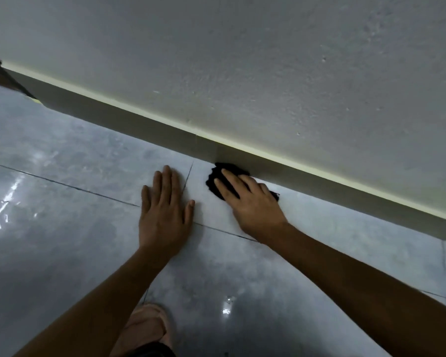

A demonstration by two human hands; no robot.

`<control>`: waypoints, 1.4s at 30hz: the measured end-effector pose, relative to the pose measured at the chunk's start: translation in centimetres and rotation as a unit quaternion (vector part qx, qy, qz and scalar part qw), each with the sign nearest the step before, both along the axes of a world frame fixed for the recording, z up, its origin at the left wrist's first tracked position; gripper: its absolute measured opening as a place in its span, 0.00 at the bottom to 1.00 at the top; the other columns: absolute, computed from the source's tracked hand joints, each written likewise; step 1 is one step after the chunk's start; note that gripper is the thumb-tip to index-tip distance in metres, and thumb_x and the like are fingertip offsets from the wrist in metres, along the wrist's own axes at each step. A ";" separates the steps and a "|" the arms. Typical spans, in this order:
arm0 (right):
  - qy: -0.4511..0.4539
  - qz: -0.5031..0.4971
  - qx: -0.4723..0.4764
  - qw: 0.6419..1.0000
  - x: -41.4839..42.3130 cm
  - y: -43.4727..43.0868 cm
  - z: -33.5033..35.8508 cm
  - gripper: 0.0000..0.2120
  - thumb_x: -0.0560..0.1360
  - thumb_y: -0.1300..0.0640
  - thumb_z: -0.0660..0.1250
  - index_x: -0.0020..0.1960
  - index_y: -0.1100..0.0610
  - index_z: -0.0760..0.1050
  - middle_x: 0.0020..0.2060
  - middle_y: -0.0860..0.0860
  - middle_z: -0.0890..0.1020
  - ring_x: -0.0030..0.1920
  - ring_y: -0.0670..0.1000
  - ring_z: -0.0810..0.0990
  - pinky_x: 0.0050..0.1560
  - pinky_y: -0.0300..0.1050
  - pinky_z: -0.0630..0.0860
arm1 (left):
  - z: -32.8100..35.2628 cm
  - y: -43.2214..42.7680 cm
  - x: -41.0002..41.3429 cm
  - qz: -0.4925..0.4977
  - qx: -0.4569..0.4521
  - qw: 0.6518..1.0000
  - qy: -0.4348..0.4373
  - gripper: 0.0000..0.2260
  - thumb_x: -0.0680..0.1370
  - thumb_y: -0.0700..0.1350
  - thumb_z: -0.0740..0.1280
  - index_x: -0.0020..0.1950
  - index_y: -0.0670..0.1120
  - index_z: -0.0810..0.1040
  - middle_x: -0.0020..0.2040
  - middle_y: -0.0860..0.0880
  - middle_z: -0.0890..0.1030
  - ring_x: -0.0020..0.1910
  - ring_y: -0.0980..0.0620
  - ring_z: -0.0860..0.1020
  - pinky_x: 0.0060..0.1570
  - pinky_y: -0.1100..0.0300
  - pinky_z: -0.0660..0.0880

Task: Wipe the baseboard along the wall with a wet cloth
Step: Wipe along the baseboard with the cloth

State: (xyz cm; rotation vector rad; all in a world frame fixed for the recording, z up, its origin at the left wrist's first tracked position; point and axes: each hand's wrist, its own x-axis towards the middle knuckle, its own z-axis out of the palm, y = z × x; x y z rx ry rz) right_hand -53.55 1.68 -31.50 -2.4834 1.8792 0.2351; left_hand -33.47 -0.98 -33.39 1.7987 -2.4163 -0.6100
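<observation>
Your right hand (252,202) lies palm down on a black cloth (216,179), fingers spread and pressing it flat rather than clenching it; the cloth sits bunched on the floor tile with its far edge touching the foot of the baseboard (139,124). Only the left part of the cloth and a small corner past your little finger show, the rest is under your hand. Your left hand (165,212) holds nothing: it rests open and flat on the floor (62,215) just beside the cloth, fingers together and pointing toward the wall, thumb out to the side. A grout line runs between your two hands up toward the baseboard, and another crosses beneath both wrists. The baseboard is a grey band with a pale top edge, running diagonally from upper left to lower right, with a vertical joint in it just left of the cloth. Above it rises the rough, pale wall (268,73). The glossy grey tiles throw back bright reflections at the left and near your foot (144,325) at the bottom edge.
</observation>
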 end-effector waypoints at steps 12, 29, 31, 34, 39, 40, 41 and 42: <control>-0.045 -0.127 -0.006 0.991 -5.7 6.4 -0.5 0.27 0.71 0.60 0.51 0.69 0.57 0.69 0.69 0.57 0.70 0.61 0.61 0.68 0.50 0.55 0.75 | -0.6 1.1 -2.6 -0.044 -0.005 0.998 -0.034 0.32 0.77 0.60 0.38 0.75 0.44 0.36 0.76 0.46 0.38 0.74 0.49 0.35 0.72 0.52 0.35; -0.021 -0.126 -0.036 0.991 -12.5 11.1 -0.5 0.31 0.70 0.67 0.63 0.72 0.56 0.63 0.70 0.58 0.68 0.61 0.62 0.68 0.52 0.58 0.76 | -0.9 3.8 -7.4 -0.133 -0.020 0.991 -0.012 0.32 0.77 0.59 0.38 0.76 0.43 0.41 0.77 0.45 0.41 0.75 0.48 0.39 0.72 0.52 0.37; -0.048 -0.068 -0.033 0.996 -11.4 11.9 -1.1 0.27 0.73 0.63 0.55 0.72 0.55 0.62 0.70 0.57 0.68 0.61 0.61 0.69 0.51 0.56 0.76 | -0.8 3.7 -7.3 -0.137 -0.020 0.990 -0.019 0.32 0.77 0.59 0.38 0.76 0.43 0.41 0.77 0.45 0.41 0.75 0.48 0.38 0.72 0.52 0.37; -0.058 0.022 0.001 0.998 -12.1 13.4 -1.3 0.26 0.75 0.63 0.51 0.73 0.55 0.61 0.72 0.56 0.66 0.63 0.61 0.70 0.53 0.56 0.77 | -0.9 3.4 -6.4 -0.161 -0.028 0.986 -0.034 0.31 0.78 0.59 0.39 0.76 0.43 0.41 0.77 0.45 0.42 0.75 0.48 0.39 0.72 0.52 0.39; -0.028 -0.024 -0.003 0.999 -15.6 14.1 -1.0 0.27 0.74 0.64 0.53 0.73 0.54 0.60 0.71 0.56 0.66 0.62 0.61 0.69 0.54 0.57 0.76 | -1.1 3.5 -6.3 -0.173 -0.041 0.983 -0.037 0.31 0.79 0.59 0.43 0.76 0.42 0.44 0.77 0.44 0.45 0.76 0.47 0.42 0.73 0.50 0.43; -0.025 -0.058 -0.009 0.998 -15.4 13.9 -0.9 0.27 0.73 0.63 0.53 0.72 0.54 0.60 0.71 0.56 0.67 0.61 0.62 0.69 0.53 0.57 0.76 | -1.1 3.6 -6.4 -0.169 -0.041 0.984 -0.036 0.31 0.79 0.59 0.43 0.76 0.42 0.43 0.77 0.44 0.45 0.76 0.47 0.42 0.73 0.50 0.42; -0.024 -0.085 -0.018 0.996 -15.0 13.9 -1.0 0.27 0.73 0.63 0.53 0.72 0.54 0.61 0.70 0.57 0.68 0.61 0.62 0.68 0.52 0.57 0.76 | -1.2 3.7 -6.8 -0.169 -0.042 0.984 -0.034 0.31 0.79 0.59 0.43 0.76 0.42 0.43 0.77 0.44 0.45 0.76 0.47 0.42 0.73 0.51 0.41; -0.025 -0.101 -0.023 0.994 -14.5 14.0 -1.1 0.27 0.73 0.63 0.53 0.72 0.55 0.62 0.70 0.58 0.69 0.61 0.61 0.68 0.51 0.57 0.76 | -1.2 3.9 -7.2 -0.177 -0.047 0.983 -0.032 0.31 0.79 0.58 0.43 0.76 0.42 0.44 0.77 0.44 0.45 0.76 0.47 0.42 0.73 0.51 0.41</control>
